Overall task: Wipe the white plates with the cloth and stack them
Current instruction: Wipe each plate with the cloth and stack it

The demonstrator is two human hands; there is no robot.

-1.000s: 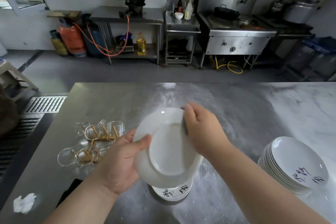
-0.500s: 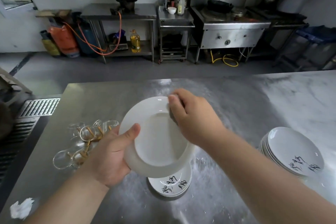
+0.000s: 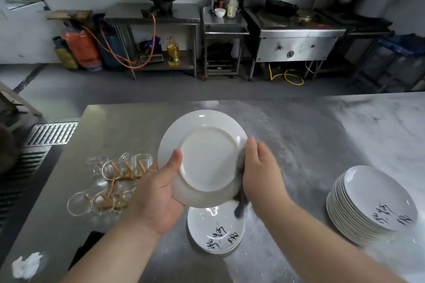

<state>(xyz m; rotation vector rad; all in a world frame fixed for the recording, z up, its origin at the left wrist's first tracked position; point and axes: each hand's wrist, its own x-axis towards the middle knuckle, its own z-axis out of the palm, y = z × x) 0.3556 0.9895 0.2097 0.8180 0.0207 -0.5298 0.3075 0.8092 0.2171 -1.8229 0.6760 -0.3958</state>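
Above the small stack (image 3: 216, 232), likely done, my left hand (image 3: 156, 195) grips a plate (image 3: 207, 158), right hand (image 3: 262, 174) pinches cloth (image 3: 241, 207) to it; big stack (image 3: 372, 204) probably waits.

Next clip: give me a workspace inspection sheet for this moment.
Surface: steel table, streaked with whitish residue.
Job's things: held plate, underside towards the camera; dark cloth at its right rim; short stack below it; tall stack at right.
Clutter: glass cups on wooden rack; crumpled tissue.
Hands: left hand grips the plate; right hand holds the cloth against it.
Cables: orange hose, yellow hose, both across the room.
Surroundings: gas cylinders, stove.
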